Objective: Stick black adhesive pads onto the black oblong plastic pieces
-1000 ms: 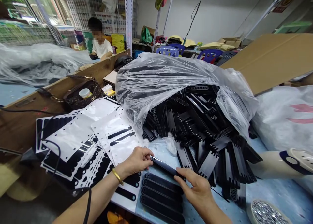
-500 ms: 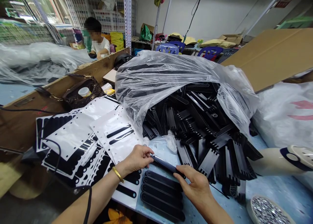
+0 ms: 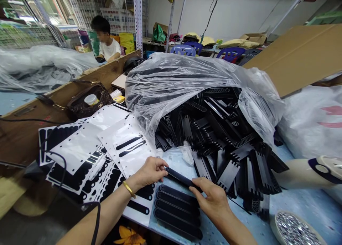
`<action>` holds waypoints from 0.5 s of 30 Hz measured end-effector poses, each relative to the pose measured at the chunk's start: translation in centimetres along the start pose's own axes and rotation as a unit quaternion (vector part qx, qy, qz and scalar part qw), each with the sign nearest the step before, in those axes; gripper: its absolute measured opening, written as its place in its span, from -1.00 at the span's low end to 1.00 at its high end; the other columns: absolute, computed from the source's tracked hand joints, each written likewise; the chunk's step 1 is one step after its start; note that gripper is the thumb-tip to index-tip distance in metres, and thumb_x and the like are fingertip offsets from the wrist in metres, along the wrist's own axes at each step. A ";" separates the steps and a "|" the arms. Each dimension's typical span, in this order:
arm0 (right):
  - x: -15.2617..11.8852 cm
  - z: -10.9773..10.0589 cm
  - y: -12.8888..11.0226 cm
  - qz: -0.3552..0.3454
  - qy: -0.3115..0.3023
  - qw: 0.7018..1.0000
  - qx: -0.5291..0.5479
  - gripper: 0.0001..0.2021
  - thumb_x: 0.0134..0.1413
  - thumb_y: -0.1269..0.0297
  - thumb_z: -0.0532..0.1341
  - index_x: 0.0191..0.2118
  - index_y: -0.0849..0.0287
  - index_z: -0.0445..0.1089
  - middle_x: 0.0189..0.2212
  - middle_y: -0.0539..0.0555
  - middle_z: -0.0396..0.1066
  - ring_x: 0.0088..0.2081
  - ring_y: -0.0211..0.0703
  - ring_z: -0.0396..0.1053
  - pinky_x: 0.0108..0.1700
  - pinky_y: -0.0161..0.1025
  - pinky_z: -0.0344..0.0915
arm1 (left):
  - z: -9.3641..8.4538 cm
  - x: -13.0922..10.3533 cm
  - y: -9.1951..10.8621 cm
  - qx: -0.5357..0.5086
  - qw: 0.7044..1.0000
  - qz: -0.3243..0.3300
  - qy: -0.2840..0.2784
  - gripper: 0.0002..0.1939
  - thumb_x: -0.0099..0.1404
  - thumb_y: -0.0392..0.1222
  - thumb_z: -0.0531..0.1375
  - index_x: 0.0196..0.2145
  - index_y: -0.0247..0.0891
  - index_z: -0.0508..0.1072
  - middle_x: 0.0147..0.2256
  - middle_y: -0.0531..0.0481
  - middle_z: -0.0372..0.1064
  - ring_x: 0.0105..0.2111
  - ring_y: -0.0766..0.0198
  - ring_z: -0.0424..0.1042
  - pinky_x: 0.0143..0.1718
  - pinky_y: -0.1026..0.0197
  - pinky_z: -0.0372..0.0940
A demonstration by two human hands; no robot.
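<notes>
Between my hands is a long black strip-shaped part (image 3: 180, 176) with rounded ends, tilted down to the right. My left hand (image 3: 151, 172), with a gold bangle at the wrist, pinches its upper left end. The thumb and fingers of my right hand (image 3: 212, 197) grip its lower right end. Just below, several similar black parts (image 3: 176, 211) lie side by side on the blue table (image 3: 288, 202). Left of them are white sheets (image 3: 130, 152) carrying black strip-shaped stickers. Behind my hands, a heap of black ribbed parts (image 3: 213, 138) spills from a clear plastic bag (image 3: 171, 81).
A bowl of small metal pieces (image 3: 294, 229) stands at the front right, near a cream bottle (image 3: 307, 172) lying sideways. A wooden board (image 3: 34, 113) edges the left, beside a brown bag (image 3: 88, 99). A cardboard flap (image 3: 299, 60) rises at right. A person (image 3: 108, 42) sits beyond.
The strip-shaped part has turned slightly, and the bright glare along its top has gone. Both hands keep their hold in nearly the same place.
</notes>
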State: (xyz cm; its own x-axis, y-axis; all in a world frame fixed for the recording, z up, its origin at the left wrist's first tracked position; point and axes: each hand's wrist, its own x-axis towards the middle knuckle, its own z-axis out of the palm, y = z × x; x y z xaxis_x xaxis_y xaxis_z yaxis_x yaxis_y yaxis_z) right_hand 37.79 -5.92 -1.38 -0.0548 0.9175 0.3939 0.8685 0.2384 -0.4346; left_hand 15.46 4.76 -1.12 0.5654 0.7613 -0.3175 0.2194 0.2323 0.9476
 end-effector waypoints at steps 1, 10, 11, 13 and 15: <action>0.0 0.0 0.0 -0.001 0.000 1.000 -0.002 -0.77 0.13 0.28 0.12 -0.36 0.12 0.54 -0.44 0.12 0.57 -0.39 -0.06 0.55 -0.33 -0.19 0.49 | 0.0 0.0 -0.1 -0.001 1.000 0.000 -0.001 -0.78 0.06 -0.32 0.22 -0.27 -0.35 0.48 -0.54 0.15 0.32 -0.64 0.38 0.41 -0.70 0.42 0.17; 0.5 -1.4 -1.0 -0.029 0.026 0.999 0.008 -0.82 0.16 0.27 0.18 -0.31 0.12 0.55 -0.41 0.12 0.59 -0.37 -0.05 0.56 -0.30 -0.19 0.51 | 0.0 0.2 -0.3 -0.006 1.000 0.003 -0.005 -0.80 0.03 -0.35 0.23 -0.31 -0.36 0.48 -0.59 0.16 0.30 -0.65 0.37 0.41 -0.71 0.42 0.16; 0.6 -1.7 -1.2 -0.033 0.027 0.999 0.005 -0.82 0.17 0.27 0.18 -0.31 0.12 0.55 -0.41 0.12 0.59 -0.38 -0.05 0.56 -0.31 -0.19 0.50 | 0.0 0.2 -0.3 -0.007 1.000 0.002 -0.004 -0.80 0.03 -0.36 0.22 -0.30 -0.36 0.48 -0.58 0.16 0.31 -0.65 0.37 0.41 -0.71 0.42 0.17; 0.6 -2.3 -1.3 -0.040 0.035 0.999 -0.003 -0.81 0.18 0.27 0.17 -0.32 0.11 0.55 -0.42 0.12 0.58 -0.39 -0.05 0.55 -0.32 -0.19 0.50 | 0.0 0.2 -0.3 -0.009 1.000 0.002 -0.001 -0.79 0.03 -0.37 0.22 -0.30 -0.36 0.48 -0.58 0.16 0.32 -0.65 0.38 0.41 -0.71 0.42 0.17; 0.7 -2.7 -1.4 -0.049 0.048 0.998 -0.012 -0.82 0.19 0.29 0.16 -0.31 0.12 0.54 -0.43 0.12 0.58 -0.39 -0.06 0.55 -0.32 -0.19 0.50 | 0.1 0.2 -0.3 -0.011 1.000 0.001 0.000 -0.78 0.03 -0.37 0.21 -0.29 -0.37 0.49 -0.59 0.16 0.32 -0.67 0.39 0.39 -0.71 0.42 0.17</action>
State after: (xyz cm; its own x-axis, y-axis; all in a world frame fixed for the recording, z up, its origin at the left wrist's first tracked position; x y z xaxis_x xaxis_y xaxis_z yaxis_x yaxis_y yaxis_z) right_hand 37.83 -6.50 1.71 -0.0939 0.8553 0.5096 0.8729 0.3169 -0.3711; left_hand 15.58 4.85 -1.44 0.5653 0.7618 -0.3163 0.2009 0.2448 0.9485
